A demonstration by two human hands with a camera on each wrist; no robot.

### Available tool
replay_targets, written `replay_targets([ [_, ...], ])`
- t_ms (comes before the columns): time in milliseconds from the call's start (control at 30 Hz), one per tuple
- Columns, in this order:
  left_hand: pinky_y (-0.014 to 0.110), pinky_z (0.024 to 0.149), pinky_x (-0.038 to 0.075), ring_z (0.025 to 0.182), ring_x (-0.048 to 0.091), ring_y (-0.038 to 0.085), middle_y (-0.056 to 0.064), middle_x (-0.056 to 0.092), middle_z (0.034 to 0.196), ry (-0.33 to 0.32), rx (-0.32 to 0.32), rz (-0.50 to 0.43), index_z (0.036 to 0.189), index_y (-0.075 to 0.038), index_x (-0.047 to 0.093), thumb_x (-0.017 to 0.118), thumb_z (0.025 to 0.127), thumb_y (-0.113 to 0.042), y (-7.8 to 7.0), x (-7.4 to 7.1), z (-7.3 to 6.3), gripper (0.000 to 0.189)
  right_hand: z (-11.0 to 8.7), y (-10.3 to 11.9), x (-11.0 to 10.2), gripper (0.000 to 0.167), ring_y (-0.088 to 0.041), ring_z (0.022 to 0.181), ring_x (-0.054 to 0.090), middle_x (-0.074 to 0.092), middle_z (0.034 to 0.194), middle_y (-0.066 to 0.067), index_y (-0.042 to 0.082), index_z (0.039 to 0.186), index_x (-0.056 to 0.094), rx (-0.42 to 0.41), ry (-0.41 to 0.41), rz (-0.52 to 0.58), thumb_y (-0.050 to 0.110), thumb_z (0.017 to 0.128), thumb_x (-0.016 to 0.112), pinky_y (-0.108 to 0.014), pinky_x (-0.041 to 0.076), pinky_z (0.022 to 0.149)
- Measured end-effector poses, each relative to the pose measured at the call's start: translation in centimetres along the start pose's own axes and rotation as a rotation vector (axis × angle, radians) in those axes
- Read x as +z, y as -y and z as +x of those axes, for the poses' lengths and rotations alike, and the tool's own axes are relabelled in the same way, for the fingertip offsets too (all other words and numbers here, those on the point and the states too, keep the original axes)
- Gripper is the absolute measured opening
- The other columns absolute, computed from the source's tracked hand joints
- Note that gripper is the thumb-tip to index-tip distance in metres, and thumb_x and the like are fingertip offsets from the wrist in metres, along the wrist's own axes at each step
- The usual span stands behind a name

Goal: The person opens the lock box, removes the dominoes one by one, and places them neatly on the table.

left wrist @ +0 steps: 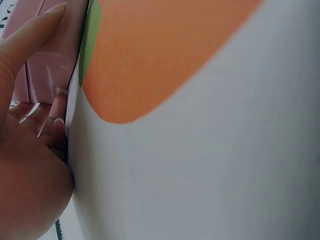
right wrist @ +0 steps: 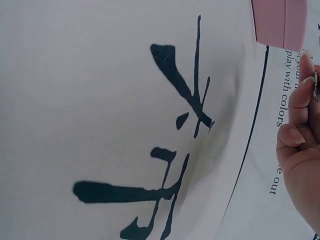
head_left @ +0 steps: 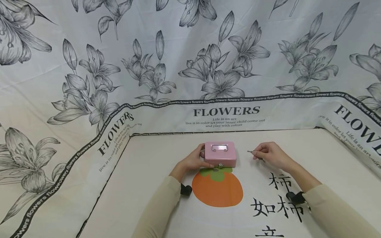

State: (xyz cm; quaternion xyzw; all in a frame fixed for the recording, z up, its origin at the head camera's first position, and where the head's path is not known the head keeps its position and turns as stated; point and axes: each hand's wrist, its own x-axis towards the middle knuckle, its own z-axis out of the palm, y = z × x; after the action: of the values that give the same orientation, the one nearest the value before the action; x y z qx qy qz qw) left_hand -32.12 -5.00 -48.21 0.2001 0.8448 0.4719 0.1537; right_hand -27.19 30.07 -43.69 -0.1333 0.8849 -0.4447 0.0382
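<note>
A small pink cash box [head_left: 220,156] with a metal handle on its lid and a round lock on its front sits on the table, lid down. My left hand [head_left: 193,160] grips its left side, thumb across the front near the lock and fingers behind. In the left wrist view the thumb [left wrist: 37,35] lies along the pink wall. To the right of the box, apart from it, my right hand [head_left: 272,154] pinches a small metal key [head_left: 250,151] between thumb and fingers. The key's tip points left toward the box; the right wrist view shows only a sliver of it.
A white cloth covers the table, with a printed orange persimmon [head_left: 218,190] just in front of the box and black characters [head_left: 278,208] at the right. Behind stands a flower-printed curtain [head_left: 220,66], its lettered border meeting the table's back edge.
</note>
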Motion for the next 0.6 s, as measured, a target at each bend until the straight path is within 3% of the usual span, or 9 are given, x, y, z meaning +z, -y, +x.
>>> replay_targets([
  [433, 0.046, 0.119, 0.028, 0.133, 0.042, 0.021, 0.004, 0.041, 0.156, 0.02, 0.014, -0.011, 0.16, -0.017, 0.024, 0.089, 0.08, -0.031, 0.4, 0.0, 0.2, 0.104, -0.8, 1.0, 0.6, 0.022, -0.034, 0.083, 0.066, 0.075, 0.091, -0.014, -0.003, 0.105, 0.072, -0.04, -0.01, -0.048, 0.019, 0.099, 0.069, -0.029, 0.051, 0.066],
  [600, 0.046, 0.118, 0.029, 0.131, 0.043, 0.02, 0.002, 0.04, 0.155, 0.028, 0.015, -0.018, 0.16, -0.018, 0.024, 0.088, 0.081, -0.032, 0.4, -0.2, 0.1, 0.103, -1.0, 1.5, 0.8, 0.024, -0.03, 0.082, 0.068, 0.076, 0.093, -0.013, -0.003, 0.109, 0.073, -0.061, 0.002, -0.066, 0.018, 0.099, 0.069, -0.03, 0.05, 0.065],
])
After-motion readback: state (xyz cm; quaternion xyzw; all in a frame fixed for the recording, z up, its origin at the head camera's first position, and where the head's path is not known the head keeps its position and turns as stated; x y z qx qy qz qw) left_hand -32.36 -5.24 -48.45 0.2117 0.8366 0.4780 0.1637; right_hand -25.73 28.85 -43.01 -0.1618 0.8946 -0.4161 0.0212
